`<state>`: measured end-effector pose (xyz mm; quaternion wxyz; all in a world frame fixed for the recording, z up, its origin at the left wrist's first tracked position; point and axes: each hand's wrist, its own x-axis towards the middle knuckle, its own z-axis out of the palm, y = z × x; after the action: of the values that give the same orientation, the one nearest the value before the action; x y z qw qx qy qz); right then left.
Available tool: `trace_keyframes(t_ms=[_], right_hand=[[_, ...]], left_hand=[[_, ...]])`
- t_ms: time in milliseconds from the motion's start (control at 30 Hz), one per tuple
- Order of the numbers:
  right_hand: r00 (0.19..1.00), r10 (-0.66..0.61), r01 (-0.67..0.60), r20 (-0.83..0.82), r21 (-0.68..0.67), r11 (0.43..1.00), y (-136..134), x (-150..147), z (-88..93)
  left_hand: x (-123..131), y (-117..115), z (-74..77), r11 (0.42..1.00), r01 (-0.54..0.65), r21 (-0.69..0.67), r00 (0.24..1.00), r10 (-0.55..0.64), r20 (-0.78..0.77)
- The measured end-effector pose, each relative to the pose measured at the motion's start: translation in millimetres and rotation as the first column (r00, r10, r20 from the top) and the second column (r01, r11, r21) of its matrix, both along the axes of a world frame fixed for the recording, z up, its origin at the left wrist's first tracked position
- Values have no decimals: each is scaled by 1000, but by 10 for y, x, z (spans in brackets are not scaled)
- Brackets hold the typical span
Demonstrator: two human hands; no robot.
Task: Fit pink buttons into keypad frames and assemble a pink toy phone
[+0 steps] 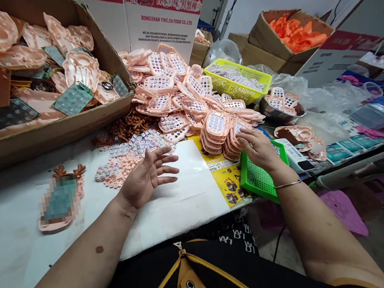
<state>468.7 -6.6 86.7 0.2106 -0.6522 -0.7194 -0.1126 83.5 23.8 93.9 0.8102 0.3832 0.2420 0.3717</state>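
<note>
My left hand (145, 175) hovers open over the white table sheet (182, 195), palm up, fingers spread, holding nothing. It is just below a patch of small pale key pads (130, 152). My right hand (257, 148) reaches to the stacks of pink toy phone shells (217, 132), fingertips touching the nearest stack; I cannot tell whether it grips one. It rests over a green mesh basket (259, 179). A big heap of pink shells with white keypads (175, 88) lies behind.
A large cardboard box (46, 134) of pink shells and green circuit boards sits at the back left. A yellow basket (240, 79), a metal bowl (281, 107), a box of orange parts (293, 33) and plastic bags lie to the right. One pink shell with antlers (63, 197) lies at the left.
</note>
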Motion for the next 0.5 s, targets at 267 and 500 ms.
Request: trace_keyframes(t_ms=[267,500], right_hand=[[991,-99,104,-91,51,993,6,75,-21],[989,71,-24,-131,329,944,-48,-517,333]], left_hand=[[5,-3,-11,1000,-6,4,1000,6,-13],[-56,89,105,950,-309,-48,950,310,30]])
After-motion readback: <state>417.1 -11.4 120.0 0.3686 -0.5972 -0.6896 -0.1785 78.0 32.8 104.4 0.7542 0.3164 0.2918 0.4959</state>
